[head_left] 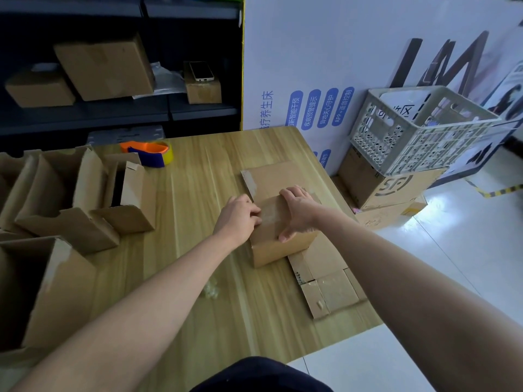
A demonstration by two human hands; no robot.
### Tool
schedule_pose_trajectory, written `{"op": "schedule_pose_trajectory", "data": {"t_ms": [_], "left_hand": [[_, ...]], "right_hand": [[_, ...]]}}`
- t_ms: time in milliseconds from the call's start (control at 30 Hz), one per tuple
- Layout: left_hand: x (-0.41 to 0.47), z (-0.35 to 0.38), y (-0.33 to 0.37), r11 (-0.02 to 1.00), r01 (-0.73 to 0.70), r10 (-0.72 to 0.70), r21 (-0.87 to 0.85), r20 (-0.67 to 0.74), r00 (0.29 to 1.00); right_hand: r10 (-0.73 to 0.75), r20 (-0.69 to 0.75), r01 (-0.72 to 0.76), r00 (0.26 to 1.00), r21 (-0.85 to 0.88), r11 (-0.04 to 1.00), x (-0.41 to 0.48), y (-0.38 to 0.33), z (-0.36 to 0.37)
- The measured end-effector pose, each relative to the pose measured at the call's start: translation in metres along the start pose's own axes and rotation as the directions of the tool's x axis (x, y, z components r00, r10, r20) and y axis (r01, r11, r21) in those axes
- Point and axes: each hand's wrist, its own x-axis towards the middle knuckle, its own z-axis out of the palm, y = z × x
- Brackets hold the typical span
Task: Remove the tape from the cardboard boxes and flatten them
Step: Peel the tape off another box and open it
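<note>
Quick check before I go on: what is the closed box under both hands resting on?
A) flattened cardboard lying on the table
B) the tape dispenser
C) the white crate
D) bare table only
A: the closed box under the left hand and right hand sits on flattened cardboard spread on the table.

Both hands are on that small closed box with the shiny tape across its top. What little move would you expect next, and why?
Probably the left hand picks up the tape edge and peels it toward the right hand, which steadies the box. The box is closed, the tape strip lies across its top, and the left fingertips sit at its end.
</note>
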Motion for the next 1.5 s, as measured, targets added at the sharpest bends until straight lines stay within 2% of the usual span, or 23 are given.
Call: {"op": "schedule_pose_trajectory", "data": {"t_ms": [300, 400, 500, 633, 767, 900, 1000, 1133, 1200, 1233, 1267, 1333, 1400, 1467, 1500], "left_hand": [[0.017, 0.0, 0.019, 0.986, 0.122, -0.121, 0.114, -0.02, 0.992], [0.02, 0.005, 0.017, 0.961, 0.013, -0.021, 0.276, 0.026, 0.999], [0.017, 0.009, 0.008, 0.946, -0.112, 0.1, 0.304, 0.055, 0.993], [0.01, 0.009, 0.001, 0.948, -0.232, 0.221, 0.216, 0.076, 0.972], [0.012, 0.003, 0.004, 0.993, -0.085, 0.092, -0.08, 0.084, 0.992], [0.014, 0.007, 0.006, 0.997, -0.063, 0.068, -0.041, 0.14, 0.988], [0.017, 0.007, 0.013, 0.992, -0.002, 0.015, -0.127, 0.101, 0.995], [0.014, 0.008, 0.015, 0.997, -0.082, 0.08, 0.011, 0.142, 0.987], [0.007, 0.005, 0.01, 0.993, -0.089, 0.102, -0.079, 0.173, 0.98], [0.004, 0.0, 0.006, 0.98, -0.063, 0.101, -0.186, 0.201, 0.974], [0.001, -0.006, 0.004, 0.946, -0.024, 0.105, -0.325, 0.234, 0.967], [-0.005, -0.017, 0.002, 0.807, 0.07, 0.125, -0.586, 0.286, 0.95], [-0.009, -0.023, -0.001, 0.692, 0.11, 0.111, -0.714, 0.256, 0.96], [-0.013, -0.025, -0.007, 0.54, 0.149, 0.025, -0.828, 0.193, 0.981], [-0.014, -0.027, -0.01, 0.42, 0.183, -0.064, -0.889, 0.172, 0.983]], "right_hand": [[0.007, -0.004, -0.007, 1.0, 0.037, 0.999, -0.002, 0.002, 0.0], [0.008, 0.001, -0.008, 1.0, 0.028, 1.0, -0.001, 0.002, 0.0], [0.016, 0.006, -0.016, 1.0, 0.017, 1.0, 0.001, 0.001, -0.001], [0.018, 0.001, -0.018, 1.0, 0.016, 1.0, 0.003, 0.0, 0.0], [0.013, 0.001, -0.013, 1.0, 0.013, 1.0, 0.004, 0.0, -0.002], [0.007, 0.004, -0.007, 1.0, 0.016, 1.0, 0.003, -0.001, -0.002], [0.004, 0.001, -0.004, 1.0, 0.017, 1.0, 0.001, -0.001, -0.002], [0.006, -0.016, -0.005, 1.0, 0.023, 1.0, -0.003, 0.002, 0.001], [-0.001, -0.022, 0.002, 1.0, 0.025, 1.0, -0.003, 0.002, 0.001], [-0.004, -0.022, 0.004, 1.0, 0.02, 1.0, -0.002, 0.001, 0.001], [-0.003, -0.021, 0.003, 1.0, 0.012, 1.0, -0.001, 0.0, 0.0], [0.003, -0.014, -0.003, 1.0, -0.001, 1.0, 0.002, -0.001, 0.0], [0.014, -0.008, -0.014, 1.0, 0.001, 1.0, 0.004, -0.001, -0.001], [0.015, -0.006, -0.015, 1.0, 0.006, 1.0, 0.005, -0.001, -0.001], [0.015, -0.007, -0.015, 1.0, 0.011, 1.0, 0.005, 0.0, 0.0]]}}
